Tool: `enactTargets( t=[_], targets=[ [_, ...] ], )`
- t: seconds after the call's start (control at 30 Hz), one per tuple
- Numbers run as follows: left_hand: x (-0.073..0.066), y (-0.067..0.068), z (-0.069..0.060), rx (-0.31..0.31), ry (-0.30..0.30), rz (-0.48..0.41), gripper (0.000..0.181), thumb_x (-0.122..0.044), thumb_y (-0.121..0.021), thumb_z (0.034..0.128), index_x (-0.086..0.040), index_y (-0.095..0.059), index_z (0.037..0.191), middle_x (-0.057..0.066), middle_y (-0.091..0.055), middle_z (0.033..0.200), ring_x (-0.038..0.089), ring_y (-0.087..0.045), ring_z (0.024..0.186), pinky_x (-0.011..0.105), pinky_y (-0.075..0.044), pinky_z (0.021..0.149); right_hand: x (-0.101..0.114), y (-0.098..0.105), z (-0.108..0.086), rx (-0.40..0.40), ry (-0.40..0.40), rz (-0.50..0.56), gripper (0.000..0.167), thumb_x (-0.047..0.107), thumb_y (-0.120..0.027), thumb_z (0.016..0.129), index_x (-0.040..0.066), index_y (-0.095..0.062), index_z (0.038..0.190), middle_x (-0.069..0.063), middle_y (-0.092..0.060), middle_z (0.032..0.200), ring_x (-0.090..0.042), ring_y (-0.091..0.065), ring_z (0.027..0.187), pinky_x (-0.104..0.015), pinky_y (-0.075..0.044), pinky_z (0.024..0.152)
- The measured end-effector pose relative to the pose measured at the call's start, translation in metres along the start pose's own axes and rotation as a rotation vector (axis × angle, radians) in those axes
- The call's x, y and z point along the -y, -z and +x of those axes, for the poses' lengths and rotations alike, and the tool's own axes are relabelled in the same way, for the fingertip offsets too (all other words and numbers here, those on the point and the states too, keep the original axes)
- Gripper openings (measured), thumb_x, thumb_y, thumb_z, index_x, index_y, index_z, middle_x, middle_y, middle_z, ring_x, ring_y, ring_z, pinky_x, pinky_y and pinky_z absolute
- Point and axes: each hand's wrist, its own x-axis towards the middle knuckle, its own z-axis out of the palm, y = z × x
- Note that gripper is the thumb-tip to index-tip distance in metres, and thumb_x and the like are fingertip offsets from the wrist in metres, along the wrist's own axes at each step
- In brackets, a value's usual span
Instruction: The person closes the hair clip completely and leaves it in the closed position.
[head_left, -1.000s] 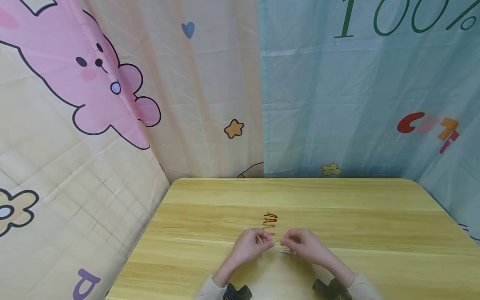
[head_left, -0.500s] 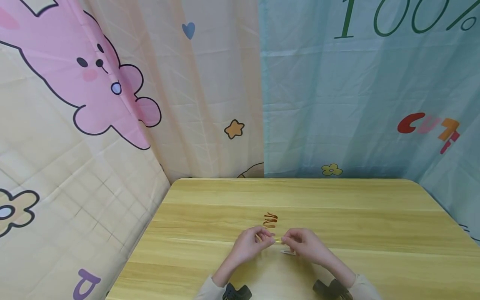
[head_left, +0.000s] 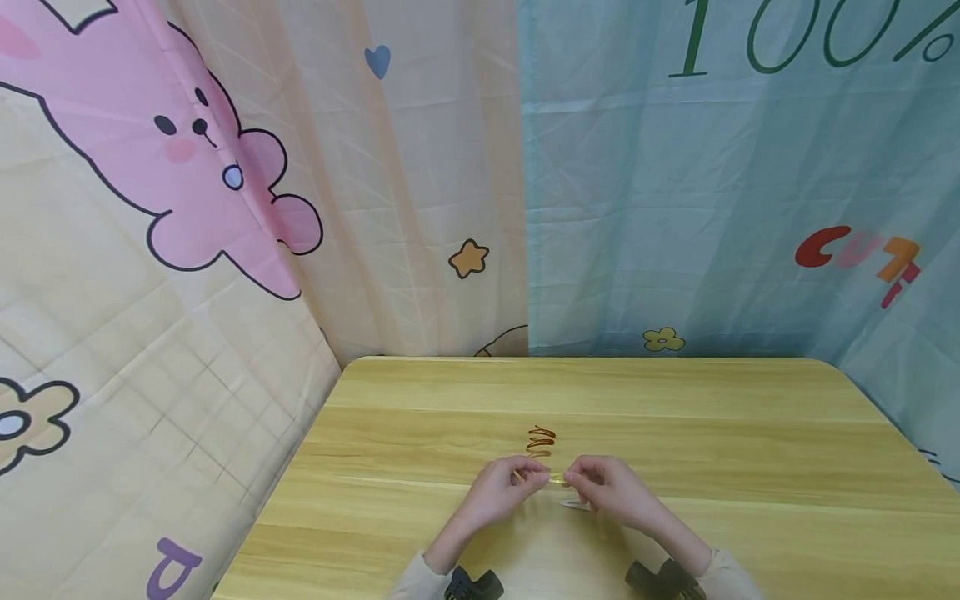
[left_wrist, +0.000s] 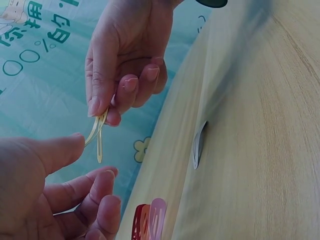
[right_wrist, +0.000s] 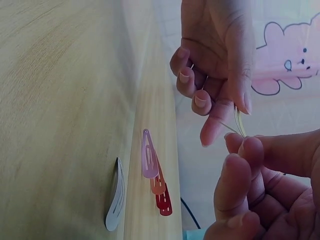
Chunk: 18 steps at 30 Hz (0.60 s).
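Note:
A yellow snap hair clip [head_left: 557, 478] is held between both hands above the wooden table. The left hand [head_left: 504, 493] has its thumb and index finger at one end of the clip [right_wrist: 238, 120]. At the other end, the right hand [head_left: 611, 493] pinches it between thumb and fingertips. Two parts of the clip [left_wrist: 99, 142] stand apart in the left wrist view. A whitish clip [head_left: 576, 505] lies on the table below the right hand, apart from the fingers.
Beyond the hands, red [right_wrist: 164, 204], orange [right_wrist: 158, 184] and pink [right_wrist: 149, 155] clips lie in an overlapping row on the table [head_left: 675, 417]. Printed curtains [head_left: 420, 167] hang behind and left of the table.
The yellow clip has risen slightly in the head view and shows more between the fingertips. The nearest clip in the row is now hidden behind the left hand. Both hands have barely moved.

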Motion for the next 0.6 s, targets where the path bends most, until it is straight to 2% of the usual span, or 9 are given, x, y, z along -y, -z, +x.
enactTargets(
  t=[0.3,0.6],
  targets=[
    [-0.0016,-0.0003,-0.0001,0.021,0.003,-0.031,0.026,-0.031,-0.06,0.0941,-0.008,-0.071,0.102,0.004,-0.067,0.085,0.01,-0.057,0.063,0.024,-0.044,0.053,-0.0009,-0.0004,-0.0003,0.001,0.007,0.017,0.028,0.026,-0.053,0.098,0.0,-0.062,0.092,-0.004,-0.055,0.066,-0.018,-0.051,0.053,-0.024,-0.041,0.047],
    [-0.0006,-0.0016,0.0002,0.027,0.008,-0.041,0.026,-0.029,-0.06,0.0938,-0.006,-0.071,0.102,0.005,-0.068,0.084,0.019,-0.06,0.065,0.023,-0.044,0.052,-0.0009,-0.0012,-0.0006,0.01,0.008,0.018,0.028,0.025,-0.053,0.098,-0.001,-0.061,0.092,-0.003,-0.054,0.066,-0.013,-0.049,0.053,-0.024,-0.041,0.047]
  ],
)
